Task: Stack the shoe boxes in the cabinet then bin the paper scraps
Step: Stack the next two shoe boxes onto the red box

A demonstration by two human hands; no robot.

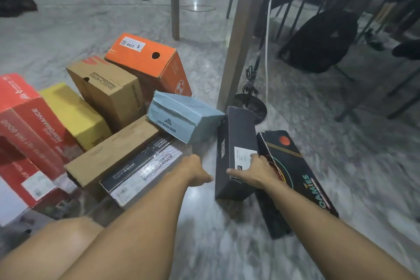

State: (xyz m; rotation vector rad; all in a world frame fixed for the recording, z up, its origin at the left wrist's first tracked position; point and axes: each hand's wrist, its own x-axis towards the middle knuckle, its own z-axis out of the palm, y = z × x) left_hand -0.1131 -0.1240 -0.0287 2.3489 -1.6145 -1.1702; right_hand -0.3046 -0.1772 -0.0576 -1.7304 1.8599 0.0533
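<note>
black backpack [322,38], wooden post [238,36], white cable [268,36], marble floor [341,143]

A grey marbled floor [318,120] is being lit from above; wooden posts [175,0], dark chair legs [295,13] and a black bag [318,41] are being carried by it.

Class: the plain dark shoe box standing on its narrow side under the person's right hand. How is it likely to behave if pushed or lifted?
The dark shoe box stands tall and narrow, so it would probably tip easily. Its flat, unbuckled cardboard walls suggest stiffness. The right hand grips only its top edge, hinting that it is fairly light.
</note>
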